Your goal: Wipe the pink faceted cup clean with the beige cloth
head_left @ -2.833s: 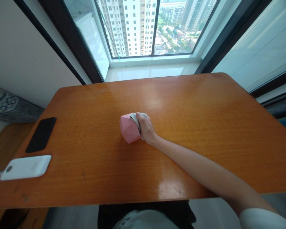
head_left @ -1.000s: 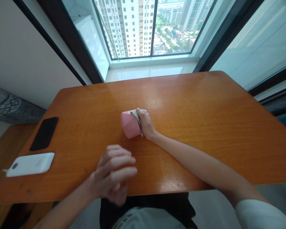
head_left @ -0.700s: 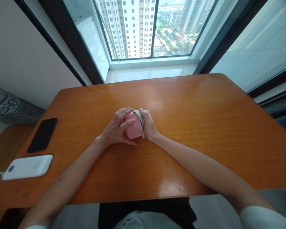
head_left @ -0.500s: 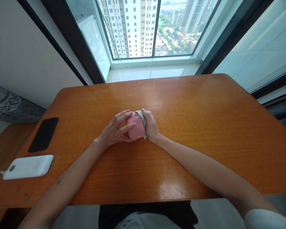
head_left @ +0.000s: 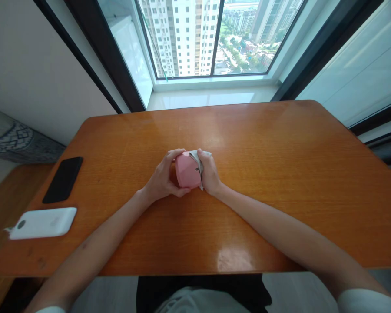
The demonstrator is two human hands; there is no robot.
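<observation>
a black phone (head_left: 63,180) lies flat on the table's (head_left: 296,174) left side, and just below it there's a white gadget (head_left: 44,223), dark round spot on its left end! beyond, the window (head_left: 217,39) frames pale towers (head_left: 185,39); over left, patterned fabric (head_left: 22,138) against the wall (head_left: 48,65).

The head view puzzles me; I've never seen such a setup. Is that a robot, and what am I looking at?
No robot here: these are a person's own bare hands, seen by a camera worn on that person's head, looking forward and down. The left hand grips a small pink faceted object, perhaps a cup. The right hand holds a thin light-grey cloth at its right end. To the left, on the glossy brown wooden table, lie a flat black rectangular slab and a white, rounded-corner device.
</observation>
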